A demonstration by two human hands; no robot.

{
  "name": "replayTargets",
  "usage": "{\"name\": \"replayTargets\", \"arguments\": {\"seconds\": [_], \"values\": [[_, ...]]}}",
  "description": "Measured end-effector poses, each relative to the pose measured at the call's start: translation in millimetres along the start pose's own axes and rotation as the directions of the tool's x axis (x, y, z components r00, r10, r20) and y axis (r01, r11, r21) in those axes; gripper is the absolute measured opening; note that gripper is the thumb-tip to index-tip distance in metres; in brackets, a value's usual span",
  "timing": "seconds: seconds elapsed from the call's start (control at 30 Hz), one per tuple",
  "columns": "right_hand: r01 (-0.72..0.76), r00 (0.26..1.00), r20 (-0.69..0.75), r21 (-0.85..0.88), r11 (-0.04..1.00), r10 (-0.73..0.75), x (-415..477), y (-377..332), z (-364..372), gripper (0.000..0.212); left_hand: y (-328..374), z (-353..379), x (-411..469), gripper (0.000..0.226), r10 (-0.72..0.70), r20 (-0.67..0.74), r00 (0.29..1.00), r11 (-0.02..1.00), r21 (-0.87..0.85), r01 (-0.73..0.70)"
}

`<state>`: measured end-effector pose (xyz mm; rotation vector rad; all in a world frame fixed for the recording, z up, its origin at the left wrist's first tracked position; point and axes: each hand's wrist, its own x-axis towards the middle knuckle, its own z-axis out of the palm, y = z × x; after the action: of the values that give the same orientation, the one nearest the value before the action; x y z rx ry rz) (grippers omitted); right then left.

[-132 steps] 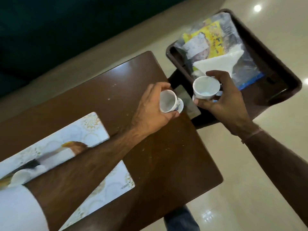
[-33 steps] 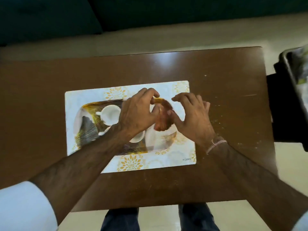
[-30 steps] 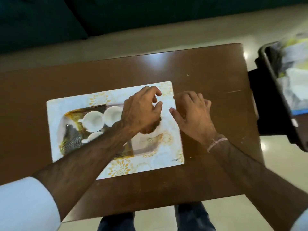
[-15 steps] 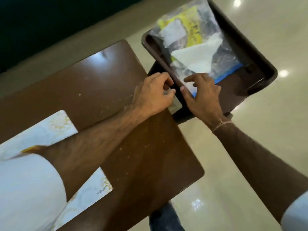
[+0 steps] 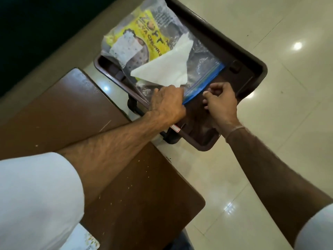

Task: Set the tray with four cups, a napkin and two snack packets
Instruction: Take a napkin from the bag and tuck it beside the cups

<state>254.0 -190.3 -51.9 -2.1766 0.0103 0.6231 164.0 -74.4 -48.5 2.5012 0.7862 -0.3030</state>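
A white folded napkin (image 5: 165, 69) lies on a clear zip packet with a blue strip (image 5: 204, 69), beside a yellow snack packet (image 5: 153, 44). All rest in a dark brown plastic bin (image 5: 252, 67) to the right of the table. My left hand (image 5: 167, 103) is knuckles-up with its fingers closed at the clear packet's near corner, touching the napkin's tip. My right hand (image 5: 220, 103) hovers just right of it by the blue strip, fingers half curled and holding nothing. Only a corner of the white printed tray (image 5: 91, 245) shows at the bottom left; the cups are out of view.
The brown wooden table (image 5: 72, 109) fills the left side, and its right edge nearly meets the bin. Glossy tiled floor (image 5: 270, 159) lies to the right and below. A dark wall or sofa runs along the upper left.
My view and both hands left the tray with its cups and swung right to the bin. Both hands have since reached further in, to the clear packet's near edge.
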Motion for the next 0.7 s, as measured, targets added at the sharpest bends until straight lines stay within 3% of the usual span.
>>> {"name": "replayTargets", "arguments": {"seconds": [0.13, 0.33, 0.4, 0.5, 0.57, 0.63, 0.7], "values": [[-0.119, 0.993, 0.007, 0.182, 0.976, 0.12, 2.2, -6.6, 2.4, 0.013, -2.0, -5.9, -6.2, 0.005, -0.116, -0.045, 0.992, 0.963, -0.249, 0.101], [-0.143, 0.989, 0.09, 0.367, 0.919, 0.118, -6.4, -26.3, 10.3, 0.002, -2.2, -12.9, -13.7, 0.022, -0.237, -0.141, 0.961, 0.855, -0.5, 0.137], [-0.091, 0.996, 0.052, 0.375, 0.923, 0.077, -7.2, -28.6, 13.4, 0.005, -1.6, -14.5, -14.1, 0.024, -0.274, -0.154, 0.949, 0.812, -0.566, 0.143], [0.158, 0.987, -0.036, 0.172, 0.972, -0.154, -8.7, -27.8, 15.1, 0.009, 4.7, -16.1, -15.9, 0.022, -0.347, -0.174, 0.922, 0.722, -0.677, 0.144], [0.257, 0.966, 0.065, -0.096, 0.962, -0.252, -4.3, -25.9, 12.9, 0.009, 10.5, -17.6, -20.0, 0.021, -0.336, -0.235, 0.912, 0.706, -0.704, 0.078], [0.22, 0.966, 0.202, -0.304, 0.927, -0.163, 0.7, -27.3, 10.6, 0.028, 14.6, -20.0, -25.7, 0.02, -0.296, -0.325, 0.899, 0.719, -0.695, -0.014], [0.147, 0.982, 0.162, -0.329, 0.933, -0.098, 8.8, -31.9, 12.3, 0.031, 16.4, -20.8, -31.4, 0.017, -0.241, -0.396, 0.886, 0.744, -0.662, -0.094]]}}
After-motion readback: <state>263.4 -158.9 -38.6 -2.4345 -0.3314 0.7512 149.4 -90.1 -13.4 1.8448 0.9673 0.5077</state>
